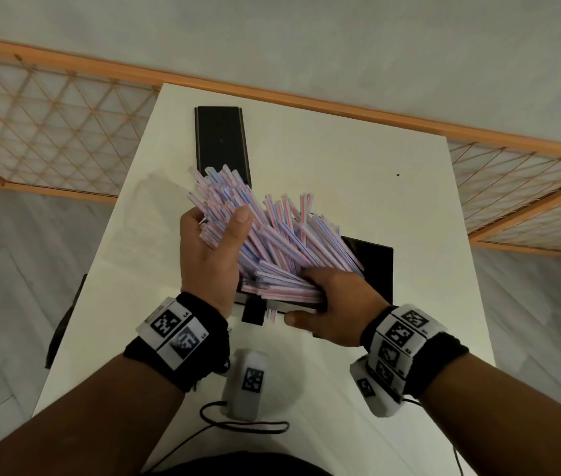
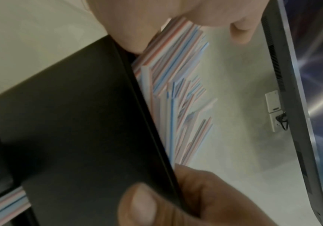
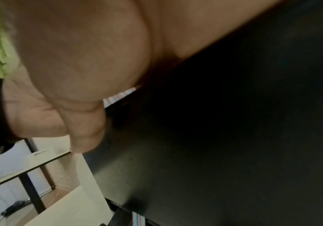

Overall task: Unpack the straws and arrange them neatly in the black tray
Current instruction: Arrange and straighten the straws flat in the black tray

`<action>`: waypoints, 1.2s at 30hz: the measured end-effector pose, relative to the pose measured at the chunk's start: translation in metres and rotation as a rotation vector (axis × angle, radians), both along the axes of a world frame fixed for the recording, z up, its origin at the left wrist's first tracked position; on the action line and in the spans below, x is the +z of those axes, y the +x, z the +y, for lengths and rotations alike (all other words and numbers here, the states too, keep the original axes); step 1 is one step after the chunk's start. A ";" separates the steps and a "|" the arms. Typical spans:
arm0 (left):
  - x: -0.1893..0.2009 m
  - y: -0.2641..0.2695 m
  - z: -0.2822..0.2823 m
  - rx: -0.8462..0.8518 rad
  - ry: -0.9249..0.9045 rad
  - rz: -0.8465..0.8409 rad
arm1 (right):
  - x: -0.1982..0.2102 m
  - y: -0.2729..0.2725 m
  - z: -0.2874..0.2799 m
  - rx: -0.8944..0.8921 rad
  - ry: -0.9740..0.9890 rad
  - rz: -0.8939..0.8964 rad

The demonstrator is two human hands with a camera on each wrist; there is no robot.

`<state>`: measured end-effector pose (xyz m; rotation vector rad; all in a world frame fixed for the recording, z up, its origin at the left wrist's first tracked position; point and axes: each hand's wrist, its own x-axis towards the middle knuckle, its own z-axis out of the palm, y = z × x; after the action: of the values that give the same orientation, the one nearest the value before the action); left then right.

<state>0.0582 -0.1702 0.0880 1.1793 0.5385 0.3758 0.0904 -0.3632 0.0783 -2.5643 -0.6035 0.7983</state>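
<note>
from my feed, my left hand is raised over the white table, back of the hand toward the head camera, thumb up and fingers curled round the left side of the bundle of straws, so it's gripping them. the straws (white with red and blue stripes) fan out messily up and to the left, their far tips overlapping the near end of a long black tray lying further back on the table. their near ends sit bunched in a second black tray that is tipped up. my right hand clamps that tray's near edge, thumb under the rim and fingers curled over the straw ends on top. in the left wrist view the tray's dark underside fills the left, straws poking past its edge, a thumb at the bottom. the right wrist view is mostly palm and dark tray. a small tagged white block with a cord lies on the table between my forearms.
</note>
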 end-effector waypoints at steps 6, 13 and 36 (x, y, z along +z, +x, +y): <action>-0.001 -0.002 -0.002 -0.007 0.091 0.033 | -0.002 0.006 0.024 0.041 -0.229 0.047; -0.002 -0.008 -0.009 -0.022 0.183 0.037 | 0.009 0.013 0.037 0.016 -0.165 0.132; -0.049 -0.022 -0.006 -0.262 0.381 0.262 | 0.016 -0.022 -0.011 0.010 -0.033 -0.325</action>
<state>0.0363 -0.1757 0.0395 1.6614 0.5432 0.0982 0.0689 -0.3747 0.0945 -2.7460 -0.7026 0.3973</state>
